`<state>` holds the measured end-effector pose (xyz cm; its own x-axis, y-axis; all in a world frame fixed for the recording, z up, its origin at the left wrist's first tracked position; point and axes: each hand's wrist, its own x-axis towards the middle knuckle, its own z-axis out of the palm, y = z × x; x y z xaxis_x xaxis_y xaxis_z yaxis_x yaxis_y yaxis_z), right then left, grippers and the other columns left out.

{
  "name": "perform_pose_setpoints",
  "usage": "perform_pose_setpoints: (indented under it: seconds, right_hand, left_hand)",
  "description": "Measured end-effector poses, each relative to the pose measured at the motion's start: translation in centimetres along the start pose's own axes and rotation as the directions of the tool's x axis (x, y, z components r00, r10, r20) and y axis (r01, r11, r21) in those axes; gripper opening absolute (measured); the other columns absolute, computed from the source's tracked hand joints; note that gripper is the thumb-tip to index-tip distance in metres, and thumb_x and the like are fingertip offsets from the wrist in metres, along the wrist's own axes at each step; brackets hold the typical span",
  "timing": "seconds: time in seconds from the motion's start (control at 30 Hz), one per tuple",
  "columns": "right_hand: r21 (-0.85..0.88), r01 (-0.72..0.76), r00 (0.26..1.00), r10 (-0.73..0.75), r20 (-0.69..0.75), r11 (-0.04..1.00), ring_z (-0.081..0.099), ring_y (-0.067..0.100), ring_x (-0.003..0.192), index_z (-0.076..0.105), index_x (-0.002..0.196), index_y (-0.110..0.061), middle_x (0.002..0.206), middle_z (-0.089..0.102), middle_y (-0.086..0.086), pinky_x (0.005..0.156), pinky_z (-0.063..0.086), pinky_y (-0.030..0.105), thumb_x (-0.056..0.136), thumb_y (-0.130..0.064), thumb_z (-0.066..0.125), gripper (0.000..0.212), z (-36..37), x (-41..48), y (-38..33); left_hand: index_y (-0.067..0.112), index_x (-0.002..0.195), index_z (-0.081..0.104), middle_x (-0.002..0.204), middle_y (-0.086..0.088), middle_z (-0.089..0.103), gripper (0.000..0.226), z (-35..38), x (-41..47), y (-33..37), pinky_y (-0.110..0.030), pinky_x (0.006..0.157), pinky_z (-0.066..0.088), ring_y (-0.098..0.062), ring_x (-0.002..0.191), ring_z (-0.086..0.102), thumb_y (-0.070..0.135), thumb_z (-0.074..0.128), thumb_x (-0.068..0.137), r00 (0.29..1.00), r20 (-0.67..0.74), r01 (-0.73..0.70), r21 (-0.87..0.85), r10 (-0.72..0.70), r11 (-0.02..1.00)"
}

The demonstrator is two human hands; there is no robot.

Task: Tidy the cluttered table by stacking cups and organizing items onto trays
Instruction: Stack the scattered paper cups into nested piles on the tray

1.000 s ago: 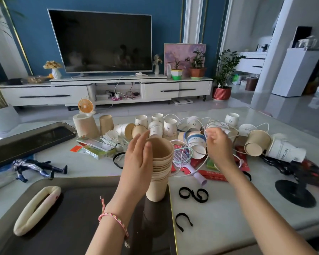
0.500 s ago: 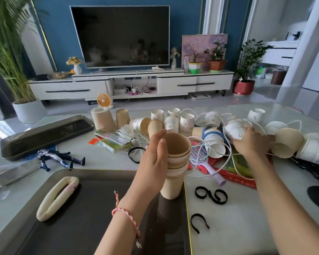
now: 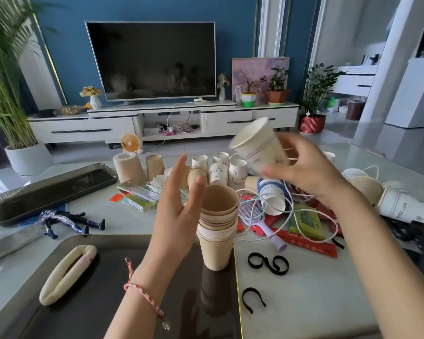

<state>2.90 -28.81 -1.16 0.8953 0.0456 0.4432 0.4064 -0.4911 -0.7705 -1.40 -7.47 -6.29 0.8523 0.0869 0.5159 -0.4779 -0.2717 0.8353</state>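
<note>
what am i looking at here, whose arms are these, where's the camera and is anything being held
There is no machine here. A person is tidying a table, and the single picture comes from a camera worn on their head, looking forward and down, so the arms are theirs. The right hand holds a white paper cup tilted in the air; it looks blurred. The left hand is open, fingers straight, beside a stack of brown cups that stands on the near dark tray. Further back on the table lie more loose cups, a red packet, a toy figure, black straps and a second tray.
</note>
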Motion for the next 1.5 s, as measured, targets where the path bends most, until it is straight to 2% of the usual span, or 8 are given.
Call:
perform_pose_setpoints:
  seconds: [0.13,0.3,0.53,0.67,0.83,1.07,1.37,1.5]
  right_hand:
    - [0.042,0.238,0.935,-0.240,0.261,0.970,0.055,-0.003,0.104,0.050,0.123,-0.031,0.117,0.056,-0.009,0.080,0.046,0.009,0.064,-0.020,0.081,0.067,3.1,-2.8,-5.2]
    - [0.104,0.230,0.924,-0.250,0.289,0.968,0.048,-0.012,0.108,0.045,0.132,-0.029,0.123,0.053,-0.015,0.088,0.036,0.001,0.072,-0.021,0.078,0.069,5.2,-2.7,-5.1]
    - [-0.129,-0.271,0.932,0.226,-0.284,0.954,0.058,0.018,0.099,0.061,0.112,-0.008,0.114,0.064,0.009,0.079,0.040,0.023,0.090,-0.010,0.053,0.024,3.3,0.9,6.1]
    - [-0.270,-0.249,0.933,0.156,-0.325,0.930,0.058,0.024,0.091,0.064,0.104,0.000,0.104,0.066,0.018,0.075,0.039,0.025,0.085,0.002,0.050,0.024,4.4,1.3,10.2]
    - [-0.571,-0.135,0.972,-0.003,-0.233,0.810,0.055,0.040,0.103,0.061,0.112,0.001,0.111,0.063,0.023,0.091,0.041,0.044,0.088,0.004,0.045,0.029,5.3,4.1,12.0]
    - [-0.785,-0.210,0.942,0.335,-0.003,0.582,0.050,0.034,0.116,0.053,0.127,-0.019,0.129,0.055,0.015,0.093,0.037,0.038,0.097,-0.020,0.039,0.033,4.6,6.3,11.8]
    - [-0.599,-0.244,0.953,0.302,-0.003,0.763,0.060,0.020,0.081,0.073,0.082,0.000,0.094,0.072,0.013,0.065,0.044,0.024,0.081,-0.006,0.059,0.016,1.9,5.7,7.9]
    - [-0.520,-0.189,0.979,0.115,-0.171,0.833,0.061,0.025,0.089,0.071,0.086,-0.012,0.098,0.070,0.008,0.081,0.048,0.033,0.084,-0.011,0.060,0.011,1.2,4.4,6.3]
  left_hand:
    - [0.044,0.126,0.039,0.136,0.018,0.044,0.055,-1.6,-0.1,2.4,-0.018,0.102,0.038,0.005,0.126,0.041,0.052,0.056,0.074,0.983,-0.054,-0.177,-0.018,0.176,0.984]
    - [0.031,0.077,0.061,0.121,0.011,0.055,0.010,-4.3,-0.4,2.8,-0.043,0.095,0.046,-0.015,0.115,0.053,0.039,0.061,0.082,0.963,-0.164,-0.201,0.093,0.214,0.975]
    - [0.028,0.092,0.059,0.108,0.004,0.051,0.019,-6.6,-0.2,-2.9,-0.007,0.064,0.034,-0.010,0.090,0.049,0.027,0.071,0.078,0.959,-0.220,0.235,0.275,-0.176,0.932]
    - [0.025,0.092,0.060,0.115,0.004,0.051,0.021,-4.3,-1.3,-5.2,-0.028,0.085,0.039,-0.016,0.104,0.048,0.021,0.073,0.076,0.963,-0.061,0.268,0.347,-0.264,0.899]
    - [0.028,0.095,0.058,0.113,0.010,0.048,0.028,-3.3,-2.4,-6.2,-0.018,0.085,0.034,-0.010,0.109,0.046,0.022,0.076,0.073,0.967,0.039,0.223,0.343,-0.251,0.912]
    - [0.026,0.110,0.056,0.116,0.012,0.047,0.044,-3.2,-2.4,-6.1,-0.027,0.098,0.036,-0.012,0.118,0.040,0.028,0.076,0.071,0.956,0.139,0.192,0.372,-0.259,0.908]
    - [0.022,0.115,0.056,0.125,0.003,0.050,0.045,-3.5,-2.6,-5.7,-0.035,0.105,0.031,-0.016,0.125,0.035,0.030,0.074,0.074,0.956,0.140,0.179,0.425,-0.260,0.887]
    - [0.021,0.117,0.055,0.127,0.002,0.049,0.047,-3.8,-2.6,-5.5,-0.032,0.105,0.031,-0.017,0.127,0.034,0.031,0.073,0.075,0.956,0.147,0.168,0.437,-0.255,0.884]
